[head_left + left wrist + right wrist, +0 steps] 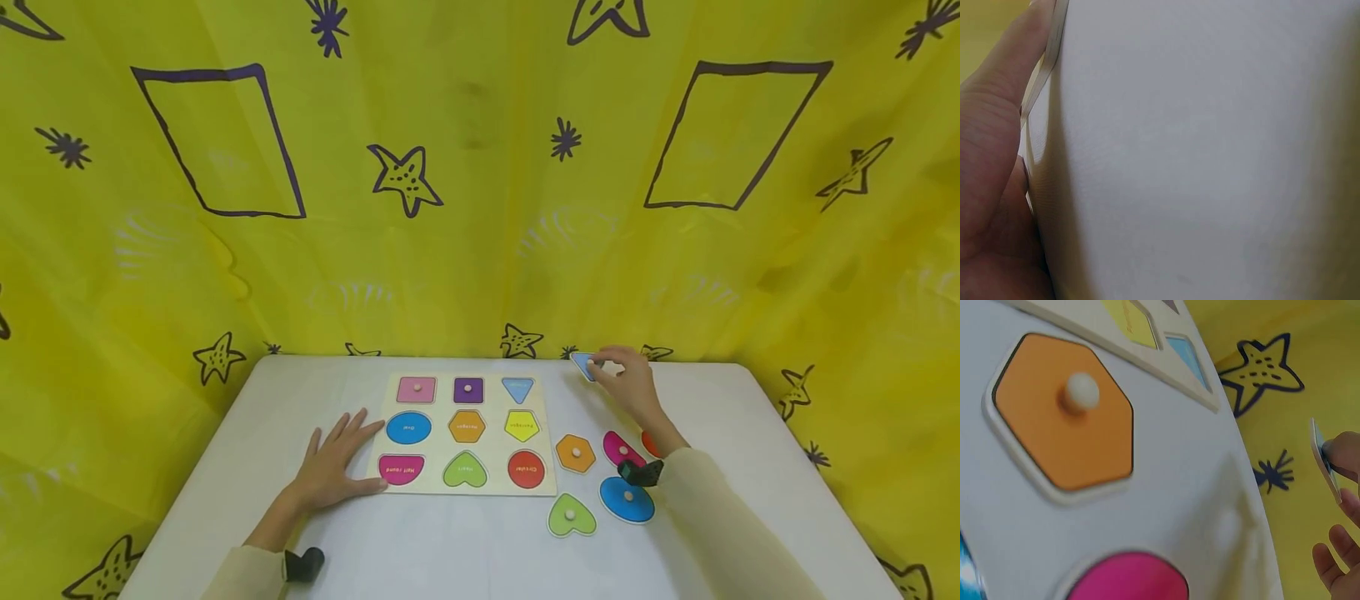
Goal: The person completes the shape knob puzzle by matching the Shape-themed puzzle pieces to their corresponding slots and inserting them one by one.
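Observation:
A wooden shape puzzle board lies on the white table, with a pink rectangle piece and a purple square piece in its top row. The other recesses show printed colours and words. My left hand is spread flat at the board's left edge, fingertips and thumb touching it; the left wrist view shows the thumb along the edge. My right hand pinches the blue triangle piece by its knob, raised above the table's far edge, right of the board. In the right wrist view the triangle piece is seen edge-on.
Right of the board lie loose knobbed pieces: an orange hexagon, a green heart, a blue oval, a magenta half round and a red piece partly behind my right wrist. A yellow curtain hangs behind the table.

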{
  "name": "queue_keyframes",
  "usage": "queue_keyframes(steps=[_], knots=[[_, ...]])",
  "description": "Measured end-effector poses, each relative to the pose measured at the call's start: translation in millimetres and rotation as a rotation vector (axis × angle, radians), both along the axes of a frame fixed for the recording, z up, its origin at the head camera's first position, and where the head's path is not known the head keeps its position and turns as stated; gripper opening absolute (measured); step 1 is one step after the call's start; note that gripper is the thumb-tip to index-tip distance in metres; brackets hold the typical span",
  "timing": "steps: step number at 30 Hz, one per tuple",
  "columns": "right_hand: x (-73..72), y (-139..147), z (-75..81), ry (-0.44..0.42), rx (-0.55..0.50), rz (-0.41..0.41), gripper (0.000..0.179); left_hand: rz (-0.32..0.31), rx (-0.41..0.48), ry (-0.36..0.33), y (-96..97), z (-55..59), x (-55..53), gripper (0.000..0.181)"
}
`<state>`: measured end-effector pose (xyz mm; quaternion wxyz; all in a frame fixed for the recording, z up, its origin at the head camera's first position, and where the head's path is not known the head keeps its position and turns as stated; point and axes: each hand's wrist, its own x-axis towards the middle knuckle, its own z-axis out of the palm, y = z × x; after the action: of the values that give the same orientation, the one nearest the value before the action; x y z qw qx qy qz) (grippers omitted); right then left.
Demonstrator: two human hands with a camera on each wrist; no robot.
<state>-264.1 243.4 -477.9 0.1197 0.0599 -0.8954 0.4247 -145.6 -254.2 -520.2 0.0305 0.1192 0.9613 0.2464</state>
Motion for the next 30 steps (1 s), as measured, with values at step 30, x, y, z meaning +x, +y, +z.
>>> queue_keyframes(steps=[30], knots=[[-14.6,-85.8,-36.2,-0.082,-0.024,0.124,0.014,0.014,-0.033,-0.021,-0.4,0.8,-2.9,0.097]])
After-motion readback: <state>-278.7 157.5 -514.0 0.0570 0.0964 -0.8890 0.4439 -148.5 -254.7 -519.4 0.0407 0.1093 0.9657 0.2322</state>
